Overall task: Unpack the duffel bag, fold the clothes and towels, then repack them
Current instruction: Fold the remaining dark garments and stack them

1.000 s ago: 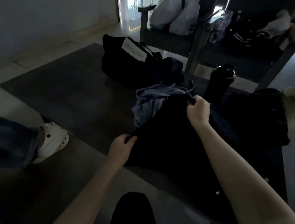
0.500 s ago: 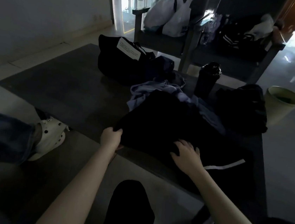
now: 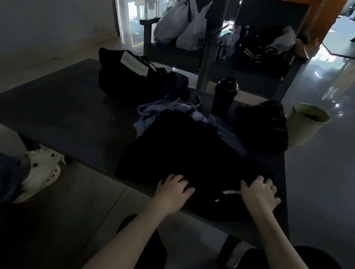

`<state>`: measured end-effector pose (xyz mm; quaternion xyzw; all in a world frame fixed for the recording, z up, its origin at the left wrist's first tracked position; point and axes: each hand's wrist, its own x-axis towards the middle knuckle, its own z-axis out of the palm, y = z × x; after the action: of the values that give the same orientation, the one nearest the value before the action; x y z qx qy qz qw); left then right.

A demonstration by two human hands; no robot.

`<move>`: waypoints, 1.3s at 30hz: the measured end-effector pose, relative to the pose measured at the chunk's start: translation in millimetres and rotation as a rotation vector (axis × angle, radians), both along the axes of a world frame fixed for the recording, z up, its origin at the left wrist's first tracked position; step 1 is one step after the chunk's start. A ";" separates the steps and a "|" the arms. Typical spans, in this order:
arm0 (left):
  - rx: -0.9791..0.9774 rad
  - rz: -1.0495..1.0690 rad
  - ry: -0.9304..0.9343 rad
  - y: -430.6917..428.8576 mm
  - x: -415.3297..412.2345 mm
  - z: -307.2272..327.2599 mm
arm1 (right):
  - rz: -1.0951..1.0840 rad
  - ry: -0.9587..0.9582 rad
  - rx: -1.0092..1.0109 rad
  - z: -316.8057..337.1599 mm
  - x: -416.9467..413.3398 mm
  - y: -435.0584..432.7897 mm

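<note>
Both hands are down on the black garment (image 3: 187, 153), which lies lower centre of the frame at the front edge of the bench (image 3: 64, 110). The left hand (image 3: 173, 189) is spread flat on the cloth. The right hand (image 3: 258, 194) sits beside a white stripe with its fingers bent; I can't tell whether it is pinching or just pressing. Behind the garment is a crumpled bluish heap of clothes (image 3: 152, 111). The duffel bag (image 3: 129, 80) is further back at upper centre-left, and a dark bottle (image 3: 224, 95) stands to its right.
</note>
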<state>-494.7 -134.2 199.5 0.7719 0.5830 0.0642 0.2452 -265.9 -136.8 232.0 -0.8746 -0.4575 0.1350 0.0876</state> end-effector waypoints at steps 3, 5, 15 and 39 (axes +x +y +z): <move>0.015 0.042 -0.080 0.5 2.2 -1.5 | -0.014 -0.052 0.044 4.2 4.7 -0.2; 0.023 0.053 -0.138 1.0 -0.5 -1.9 | -0.025 0.021 0.074 13.6 2.6 3.0; -0.421 0.508 -0.928 8.0 -11.9 14.3 | 0.528 0.732 0.520 44.7 -78.9 18.8; -0.161 0.852 -0.765 24.6 -104.1 18.3 | 0.356 0.616 0.177 13.2 -82.6 148.5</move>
<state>-598.8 -109.6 217.8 0.3698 0.7154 0.3871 0.4489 -348.5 11.7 245.2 -0.6886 -0.5644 0.3652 0.2720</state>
